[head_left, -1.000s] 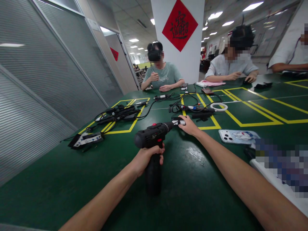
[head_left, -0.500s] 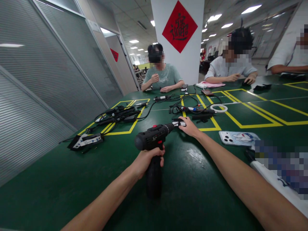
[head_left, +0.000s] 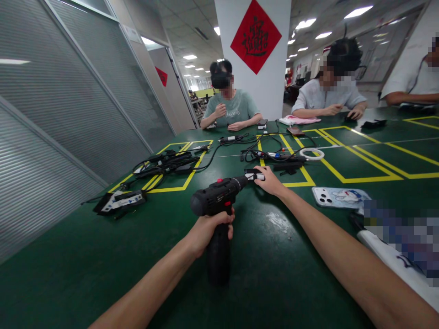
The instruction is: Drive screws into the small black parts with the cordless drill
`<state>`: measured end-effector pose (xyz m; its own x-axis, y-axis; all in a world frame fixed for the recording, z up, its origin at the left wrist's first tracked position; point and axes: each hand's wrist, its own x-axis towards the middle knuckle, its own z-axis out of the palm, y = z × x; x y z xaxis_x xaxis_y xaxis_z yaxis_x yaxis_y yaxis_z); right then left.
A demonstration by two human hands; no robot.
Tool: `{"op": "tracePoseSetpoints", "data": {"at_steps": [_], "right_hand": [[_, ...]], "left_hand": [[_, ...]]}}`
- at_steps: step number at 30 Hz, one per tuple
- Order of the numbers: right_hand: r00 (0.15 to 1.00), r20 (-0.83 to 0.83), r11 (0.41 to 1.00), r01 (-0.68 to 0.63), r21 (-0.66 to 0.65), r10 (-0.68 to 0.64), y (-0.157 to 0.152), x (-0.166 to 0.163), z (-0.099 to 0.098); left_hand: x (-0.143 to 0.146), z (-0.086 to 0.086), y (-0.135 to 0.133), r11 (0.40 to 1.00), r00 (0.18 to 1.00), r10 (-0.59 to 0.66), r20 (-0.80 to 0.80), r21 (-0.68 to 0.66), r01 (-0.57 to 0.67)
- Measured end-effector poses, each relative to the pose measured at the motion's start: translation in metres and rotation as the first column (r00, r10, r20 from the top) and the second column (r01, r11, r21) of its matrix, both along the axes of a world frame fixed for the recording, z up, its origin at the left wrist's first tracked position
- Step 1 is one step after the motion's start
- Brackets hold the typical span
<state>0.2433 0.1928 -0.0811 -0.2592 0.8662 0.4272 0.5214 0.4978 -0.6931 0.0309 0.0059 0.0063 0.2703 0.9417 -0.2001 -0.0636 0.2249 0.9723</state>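
Observation:
My left hand (head_left: 213, 230) is wrapped round the grip of a black cordless drill (head_left: 216, 197) with red buttons. The drill points away and slightly right, its handle hanging down toward me. At the chuck's front, the thin bit reaches a small black-and-white block (head_left: 254, 175) on the green table; whether the tip goes into it is too small to tell. My right hand (head_left: 269, 180) is closed on the right end of that block, fingers over its top and side, hiding part of it.
Tangled black cables (head_left: 171, 162) lie on the left, with a black-and-white part (head_left: 123, 201) nearer me. A roll of white tape (head_left: 311, 154) and more cables are beyond my right hand. A phone (head_left: 339, 196) lies at right. Several people sit across the green table (head_left: 137, 269).
Both hands, the drill and the block hold almost the same place. The view has shifted very slightly. A co-worker at the right has turned their head a little.

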Motion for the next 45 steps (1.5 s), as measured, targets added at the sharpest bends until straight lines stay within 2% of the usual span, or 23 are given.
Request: {"op": "tracePoseSetpoints", "data": {"at_steps": [26, 34, 37, 40, 43, 45], "right_hand": [[1.0, 0.008, 1.0, 0.016, 0.001, -0.016, -0.004, -0.001, 0.004], [1.0, -0.026, 0.999, -0.001, -0.032, 0.0, -0.001, 0.001, 0.001], [0.995, -0.077, 0.998, 0.061, 0.029, -0.058, -0.006, 0.004, 0.016], [0.976, -0.137, 0.955, 0.196, 0.224, -0.168, -0.015, 0.005, 0.043], [0.99, -0.057, 0.955, 0.142, 0.26, -0.132, -0.025, 0.0, 0.062], [0.996, -0.014, 0.97, 0.093, 0.223, -0.092, -0.031, -0.005, 0.062]], "left_hand": [[0.001, 0.001, -0.001, 0.998, 0.999, 0.043, 0.009, -0.037, -0.043], [0.003, 0.008, -0.003, 0.998, 0.999, 0.045, -0.01, -0.037, -0.046], [0.002, 0.006, -0.002, 0.999, 0.999, 0.039, -0.015, -0.011, -0.039], [0.001, 0.001, -0.001, 0.999, 0.999, 0.034, -0.005, 0.004, -0.034], [0.001, 0.002, -0.001, 0.999, 0.999, 0.044, 0.009, -0.01, -0.044], [0.002, 0.007, -0.002, 0.996, 0.997, 0.08, 0.016, -0.038, -0.079]]}}
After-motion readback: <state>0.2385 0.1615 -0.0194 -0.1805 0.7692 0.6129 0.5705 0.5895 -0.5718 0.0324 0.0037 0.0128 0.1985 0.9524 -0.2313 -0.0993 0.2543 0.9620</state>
